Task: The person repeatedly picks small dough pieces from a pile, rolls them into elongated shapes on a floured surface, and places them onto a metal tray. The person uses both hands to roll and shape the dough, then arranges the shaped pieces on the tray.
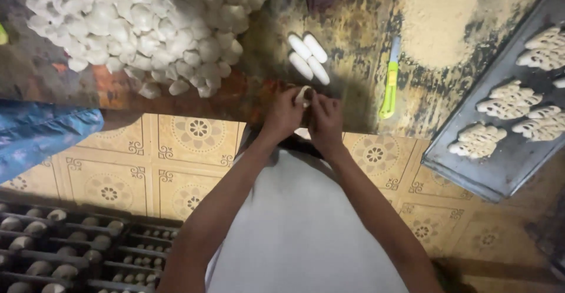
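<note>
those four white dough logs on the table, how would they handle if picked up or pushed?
The dough logs look soft, so probably they dent or sag if pinched. Rounded sides suggest they'd roll sideways when nudged. The piece both hands hold looks pinched out of shape, hinting at pliable, possibly tacky dough.

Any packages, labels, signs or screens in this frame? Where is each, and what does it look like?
None in view. The hands hold a small dough piece at the edge of a worn table; nearby lie loose dough pieces, a green utility knife and a grey baking tray, all unlabelled.
</note>
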